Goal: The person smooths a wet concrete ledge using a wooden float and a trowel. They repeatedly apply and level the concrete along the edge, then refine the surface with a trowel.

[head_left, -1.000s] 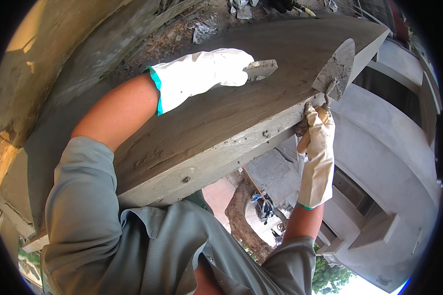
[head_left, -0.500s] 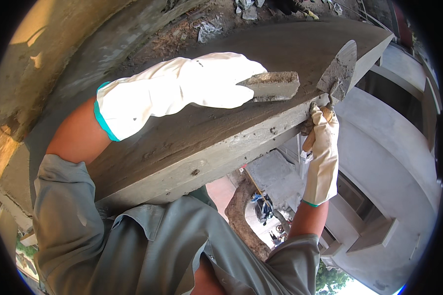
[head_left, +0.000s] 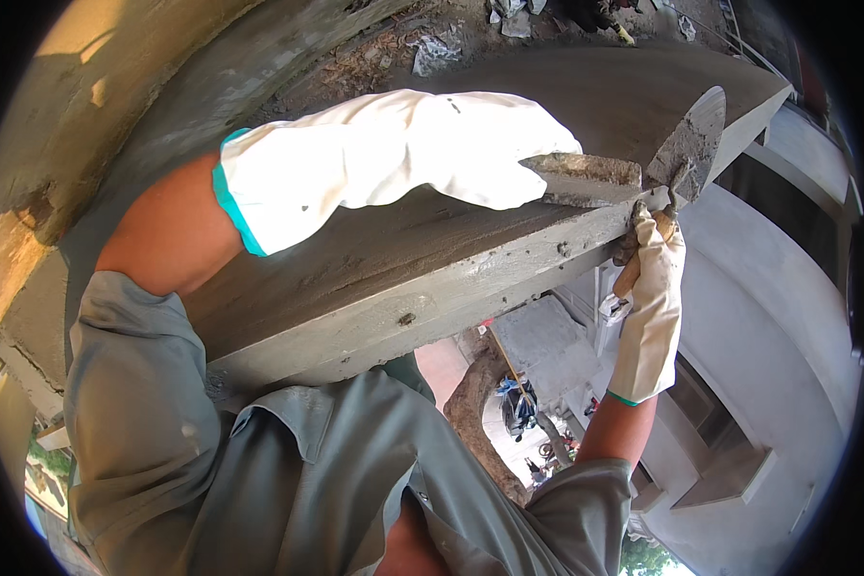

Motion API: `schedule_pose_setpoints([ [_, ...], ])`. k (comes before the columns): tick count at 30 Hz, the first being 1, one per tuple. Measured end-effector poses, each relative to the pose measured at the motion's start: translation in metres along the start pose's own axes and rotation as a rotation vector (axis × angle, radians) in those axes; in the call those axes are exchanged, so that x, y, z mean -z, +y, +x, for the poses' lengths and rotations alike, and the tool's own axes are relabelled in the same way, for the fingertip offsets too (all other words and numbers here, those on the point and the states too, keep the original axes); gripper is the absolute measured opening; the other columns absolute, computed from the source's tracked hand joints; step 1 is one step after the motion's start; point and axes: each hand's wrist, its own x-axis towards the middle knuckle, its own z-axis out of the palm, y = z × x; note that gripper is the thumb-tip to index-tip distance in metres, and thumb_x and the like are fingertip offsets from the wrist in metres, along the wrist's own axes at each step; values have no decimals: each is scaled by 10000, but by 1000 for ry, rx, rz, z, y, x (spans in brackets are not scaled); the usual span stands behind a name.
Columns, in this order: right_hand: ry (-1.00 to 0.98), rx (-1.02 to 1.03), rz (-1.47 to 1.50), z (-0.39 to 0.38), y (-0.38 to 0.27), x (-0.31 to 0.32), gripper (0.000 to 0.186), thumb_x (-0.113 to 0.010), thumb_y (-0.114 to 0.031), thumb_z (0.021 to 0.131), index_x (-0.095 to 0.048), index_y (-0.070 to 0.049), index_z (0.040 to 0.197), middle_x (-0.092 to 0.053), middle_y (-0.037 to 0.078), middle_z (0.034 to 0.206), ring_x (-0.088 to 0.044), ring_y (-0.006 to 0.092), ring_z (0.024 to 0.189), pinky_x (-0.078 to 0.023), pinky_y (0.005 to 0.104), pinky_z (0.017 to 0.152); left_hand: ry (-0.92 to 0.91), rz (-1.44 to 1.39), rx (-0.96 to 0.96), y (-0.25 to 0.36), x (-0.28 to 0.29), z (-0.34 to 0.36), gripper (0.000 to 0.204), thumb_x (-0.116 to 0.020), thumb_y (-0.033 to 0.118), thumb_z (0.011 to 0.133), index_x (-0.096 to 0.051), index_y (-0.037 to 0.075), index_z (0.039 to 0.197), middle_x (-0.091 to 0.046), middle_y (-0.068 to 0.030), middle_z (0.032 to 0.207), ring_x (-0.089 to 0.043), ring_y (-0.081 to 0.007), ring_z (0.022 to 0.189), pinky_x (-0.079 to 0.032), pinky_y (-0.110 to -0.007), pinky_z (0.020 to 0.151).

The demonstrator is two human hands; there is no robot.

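My left hand [head_left: 514, 144], in a long white glove with a teal cuff, grips a cement-crusted float [head_left: 595, 182]. The float rests on or just above the wet grey top of a concrete ledge [head_left: 355, 257], along its near edge. Beyond that edge, my right hand [head_left: 657, 257], in a matching stained glove, is closed around the wooden handle of a pointing trowel [head_left: 693, 134]. Mortar smears the trowel blade, which points up and away beside the ledge's edge. The float's right end is close to the trowel; whether they touch I cannot tell.
A curved plastered wall [head_left: 96, 125] rises on the left. Rubble and a crumpled plastic sheet [head_left: 436, 56] lie at the back. Past the ledge's front face there is a drop to a lower level, with a dark bundle [head_left: 518, 408] and a pale curved building [head_left: 768, 317].
My left hand has slid the float rightward along the ledge, closer to the trowel. My right hand keeps its grip on the trowel near the edge. The whole view has shifted slightly.
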Motion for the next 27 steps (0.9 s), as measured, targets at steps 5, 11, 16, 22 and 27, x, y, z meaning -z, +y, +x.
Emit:
schedule_pose_setpoints([
  [5,3,-22,-83,-1,-5,1,108,-744,-106,995,-736,-65,1094,-713,-4,926,-630,93,767,-527,275,717,-16,-135,193,-15,29,-29,594,-653,333,1012,-560,75,1538,-650,-205,1402,-609,-353,1335,-481,-479,1149],
  [11,-3,10,-65,1,0,1,101,-759,-119,992,-720,-69,1071,-697,-2,910,-628,101,751,-531,284,687,-1,-262,249,-24,-11,-26,582,-625,339,1016,-567,84,1536,-617,-195,1459,-561,-348,1397,-433,-474,1205],
  [16,28,7,-158,2,1,2,221,-704,-193,1037,-688,-40,1196,-682,8,878,-627,116,688,-534,301,614,84,7,58,-10,-46,-41,587,-671,258,969,-584,66,1516,-645,-203,1456,-589,-377,1359,-433,-472,1207],
  [22,12,1,-164,2,-2,4,239,-723,-220,1029,-690,-46,1189,-673,14,856,-618,128,654,-538,303,603,83,27,0,25,3,-103,565,-681,148,926,-605,40,1474,-722,-220,1281,-693,-407,1154,-552,-471,999],
  [27,-12,0,-232,7,2,13,295,-742,-265,1027,-692,-44,1216,-709,27,940,-646,132,706,-553,317,617,-14,54,242,27,46,-116,497,-675,113,919,-643,19,1406,-757,-209,1103,-729,-373,1012,-553,-441,873],
])
